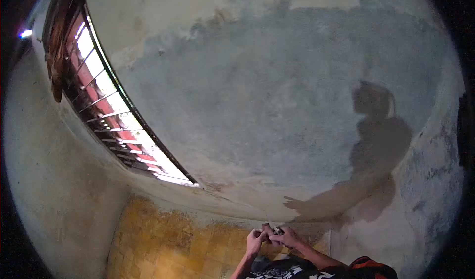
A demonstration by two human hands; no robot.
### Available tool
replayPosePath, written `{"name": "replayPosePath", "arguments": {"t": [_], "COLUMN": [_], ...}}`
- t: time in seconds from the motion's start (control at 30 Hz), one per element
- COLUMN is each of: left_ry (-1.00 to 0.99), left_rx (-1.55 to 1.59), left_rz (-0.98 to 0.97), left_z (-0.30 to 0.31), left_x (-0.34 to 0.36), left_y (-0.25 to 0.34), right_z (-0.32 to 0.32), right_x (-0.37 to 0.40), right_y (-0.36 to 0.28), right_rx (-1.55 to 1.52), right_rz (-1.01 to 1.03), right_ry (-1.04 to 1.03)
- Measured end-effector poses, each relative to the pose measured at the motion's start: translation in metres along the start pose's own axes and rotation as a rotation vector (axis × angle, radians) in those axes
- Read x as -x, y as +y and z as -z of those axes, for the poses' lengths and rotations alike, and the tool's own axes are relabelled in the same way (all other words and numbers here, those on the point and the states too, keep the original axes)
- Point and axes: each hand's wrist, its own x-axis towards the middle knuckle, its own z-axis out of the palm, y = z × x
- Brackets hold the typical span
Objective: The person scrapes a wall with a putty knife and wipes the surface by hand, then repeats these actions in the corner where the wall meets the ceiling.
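Near the bottom of the head view, my left hand (254,242) and my right hand (288,237) are close together in front of my body. Between them is a small reddish-brown object (267,228), pinched by the fingers of my left hand. My right hand's fingers are closed on a small dark and pale item (278,231) beside it, too small to name. The two held things touch or nearly touch.
A barred window (114,101) lies at the left. A wall (257,91) with a grey-blue patch fills the middle and bears a person's shadow (378,140). Yellow tiles (163,239) show below. Red and black fabric (371,266) is at bottom right.
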Motion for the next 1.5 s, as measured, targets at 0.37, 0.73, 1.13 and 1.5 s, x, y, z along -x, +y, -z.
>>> {"name": "replayPosePath", "arguments": {"t": [0.37, 0.73, 1.13, 1.5], "left_ry": [-0.382, -0.520, -0.615, -0.831], "left_rx": [-0.323, -0.071, 0.067, -0.089], "left_rz": [0.237, 0.397, 0.432, 0.178], "left_z": [-0.071, -0.037, -0.031, -0.114], "left_x": [0.039, 0.015, 0.016, 0.008], "left_y": [0.021, -0.022, -0.089, -0.086], "right_z": [0.026, 0.010, -0.006, 0.056], "right_x": [0.068, 0.083, 0.119, 0.159], "right_y": [0.040, 0.023, 0.043, 0.030], "right_rx": [0.114, -0.188, -0.151, -0.211], "right_rz": [-0.149, -0.321, -0.241, -0.262], "right_ry": [0.351, 0.283, 0.448, 0.557]}}
